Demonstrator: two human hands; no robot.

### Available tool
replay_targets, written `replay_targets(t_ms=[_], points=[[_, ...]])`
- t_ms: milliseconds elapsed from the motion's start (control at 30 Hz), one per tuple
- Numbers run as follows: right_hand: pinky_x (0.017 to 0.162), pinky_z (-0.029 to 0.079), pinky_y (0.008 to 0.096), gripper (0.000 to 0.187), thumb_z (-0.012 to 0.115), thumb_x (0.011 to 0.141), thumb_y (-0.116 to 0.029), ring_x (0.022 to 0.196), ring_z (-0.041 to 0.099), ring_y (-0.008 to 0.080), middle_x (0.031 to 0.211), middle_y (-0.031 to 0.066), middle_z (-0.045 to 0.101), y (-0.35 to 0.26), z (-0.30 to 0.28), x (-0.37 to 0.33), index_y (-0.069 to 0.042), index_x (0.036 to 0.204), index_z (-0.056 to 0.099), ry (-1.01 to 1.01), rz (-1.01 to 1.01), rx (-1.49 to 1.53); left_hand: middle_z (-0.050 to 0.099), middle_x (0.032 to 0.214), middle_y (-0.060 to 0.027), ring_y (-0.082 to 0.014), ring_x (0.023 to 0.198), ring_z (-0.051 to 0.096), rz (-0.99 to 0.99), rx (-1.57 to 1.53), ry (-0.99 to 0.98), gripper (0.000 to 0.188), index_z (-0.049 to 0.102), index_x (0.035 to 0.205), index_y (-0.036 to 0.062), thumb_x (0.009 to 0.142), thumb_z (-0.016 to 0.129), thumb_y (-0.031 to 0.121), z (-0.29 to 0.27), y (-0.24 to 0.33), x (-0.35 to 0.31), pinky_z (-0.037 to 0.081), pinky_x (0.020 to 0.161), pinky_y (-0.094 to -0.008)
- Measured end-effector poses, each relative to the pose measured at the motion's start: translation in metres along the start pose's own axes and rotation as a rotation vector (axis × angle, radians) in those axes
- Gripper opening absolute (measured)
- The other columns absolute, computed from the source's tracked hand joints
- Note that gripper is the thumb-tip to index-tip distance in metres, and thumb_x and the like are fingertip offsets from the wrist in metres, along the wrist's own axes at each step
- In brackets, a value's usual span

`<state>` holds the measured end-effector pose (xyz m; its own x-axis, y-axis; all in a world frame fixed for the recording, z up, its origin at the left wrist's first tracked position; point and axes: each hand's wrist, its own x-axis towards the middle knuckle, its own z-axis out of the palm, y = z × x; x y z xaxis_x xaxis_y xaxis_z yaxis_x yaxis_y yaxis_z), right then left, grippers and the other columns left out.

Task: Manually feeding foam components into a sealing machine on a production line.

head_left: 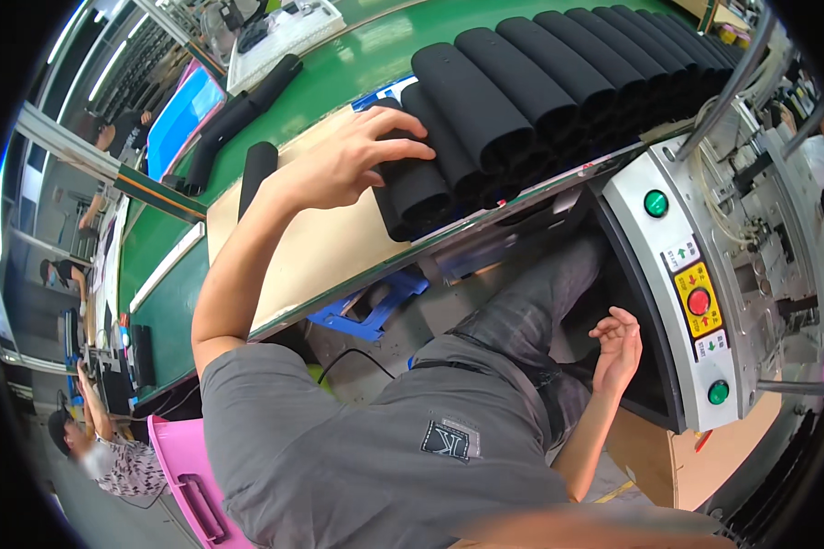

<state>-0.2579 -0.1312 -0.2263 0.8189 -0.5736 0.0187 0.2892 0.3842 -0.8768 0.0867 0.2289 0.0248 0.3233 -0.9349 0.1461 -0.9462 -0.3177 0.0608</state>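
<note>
In the head view, the left hand (343, 157) is seen reached out over the near end of a row of black tubes (526, 80). Its fingers are spread and bent over the outermost upper black tube (419, 190), which is laid at the table's front edge, its open end turned toward the person. The thumb is held lower, by the side of that tube. Because the palm and the undersides of the fingers are hidden, it cannot be told whether the tube is firmly grasped or only touched.

The right hand (619, 352) is held in the air, unclenched, its fingers loosely curled, between the person's lap and a pale control panel (679, 242). On that panel a red button (699, 301) is set between two green buttons (655, 203).

The row is stacked side by side, in more than one layer, along the green table (375, 55). A beige board (325, 233) is laid beneath the left forearm, and a lone black tube (258, 172) is partly covered by that arm. Farther back, a long black piece (238, 119) is placed near a bright blue sheet (183, 119). Below the table, a blue stool (375, 318) is partly seen.
</note>
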Motion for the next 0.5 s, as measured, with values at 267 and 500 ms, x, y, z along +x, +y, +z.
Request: replay_targets(t_ms=[267, 500], points=[[0.087, 0.052, 0.0336, 0.05, 0.049, 0.12, -0.038, 0.09, 0.063, 0.0215, 0.102, 0.0153, 0.069, 0.019, 0.009, 0.004, 0.007, 0.136, 0.064, -0.013, 0.097, -0.017, 0.057, 0.155, -0.0042, -0.0348, 0.143, 0.05, -0.004, -0.001, 0.029, 0.085, 0.072, 0.143, 0.0213, 0.069, 0.079, -0.019, -0.003, -0.004, -0.007, 0.051, 0.122, -0.0462], [0.087, 0.052, 0.0333, 0.048, 0.05, 0.121, -0.036, 0.09, 0.063, 0.0209, 0.103, 0.0151, 0.068, 0.02, 0.016, 0.007, 0.007, 0.138, 0.062, -0.077, 0.138, -0.094, 0.056, 0.163, -0.006, -0.0355, 0.144, 0.055, -0.058, -0.121, 0.171, 0.093, 0.061, 0.159, 0.0214, 0.075, 0.078, -0.013, -0.002, -0.005, -0.014, 0.046, 0.125, -0.0494]])
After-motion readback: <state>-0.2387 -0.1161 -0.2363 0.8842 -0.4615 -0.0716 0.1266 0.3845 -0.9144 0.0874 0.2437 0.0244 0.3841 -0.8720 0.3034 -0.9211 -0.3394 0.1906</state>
